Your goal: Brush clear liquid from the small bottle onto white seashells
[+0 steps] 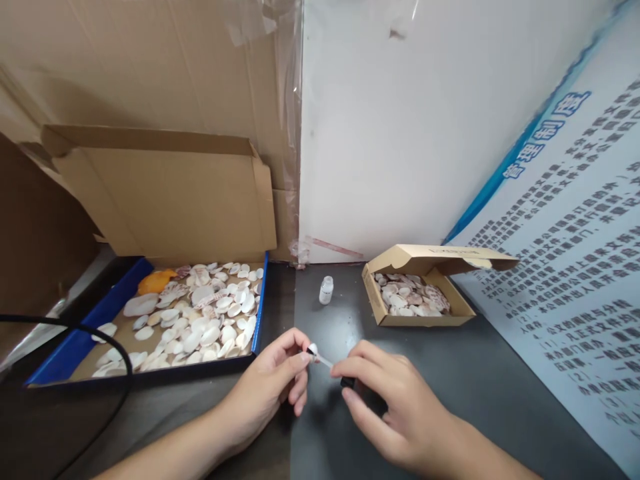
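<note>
My left hand (pixel 273 380) pinches a small white shell (pixel 313 349) between thumb and forefinger, with a bit of something black beside it. My right hand (pixel 395 400) grips a black cap (pixel 347 382) with a thin pale applicator (pixel 325 362) that points left and reaches the shell. Beyond both hands, a small clear bottle (pixel 326 291) with a white label stands upright and uncapped on the dark table (pixel 320 427).
At left lies a blue-edged box (pixel 257 307) of pale shells with one orange piece. A smaller cardboard box (pixel 425 321) of shells sits at right, lid raised. A black cable (pixel 125 360) curves at far left. A printed sheet (pixel 560 267) stands at right.
</note>
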Available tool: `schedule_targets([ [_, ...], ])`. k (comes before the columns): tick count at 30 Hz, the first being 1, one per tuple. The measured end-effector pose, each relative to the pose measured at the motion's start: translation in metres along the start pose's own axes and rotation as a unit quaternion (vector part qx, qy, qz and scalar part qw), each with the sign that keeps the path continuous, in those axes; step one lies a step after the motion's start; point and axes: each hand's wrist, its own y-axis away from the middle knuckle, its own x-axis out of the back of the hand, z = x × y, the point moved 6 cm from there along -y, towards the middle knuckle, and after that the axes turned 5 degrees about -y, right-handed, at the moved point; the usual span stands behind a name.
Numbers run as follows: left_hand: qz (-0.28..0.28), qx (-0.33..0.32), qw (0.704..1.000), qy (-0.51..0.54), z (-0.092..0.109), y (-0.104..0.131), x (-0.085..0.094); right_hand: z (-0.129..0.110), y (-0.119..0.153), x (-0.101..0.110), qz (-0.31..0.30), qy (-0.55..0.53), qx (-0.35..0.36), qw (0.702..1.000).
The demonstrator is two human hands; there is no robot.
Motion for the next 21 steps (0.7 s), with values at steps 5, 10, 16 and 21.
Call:
schedule_targets([
  [5, -0.006, 0.005, 1.000, -0.008, -0.0003, -0.0003, 0.0005, 0.0038, 0.0009, 0.0024, 0.015, 0.008, -0.025, 1.000],
  [10, -0.018, 0.006, 1.000, -0.009, -0.0007, -0.0003, 0.0012, 0.0027, 0.0000, 0.0039, 0.007, 0.016, -0.010, 1.000],
  [16, -0.025, 0.003, 1.000, 0.000, 0.0007, 0.0014, 0.0013, 0.0003, 0.0015, 0.0027, 0.005, 0.002, 0.015, 1.000],
  [21, -0.025, 0.003, 1.000, 0.002, 0.0008, 0.0008, 0.0016, 0.0030, 0.0022, 0.0038, 0.025, 0.015, -0.010, 1.000],
])
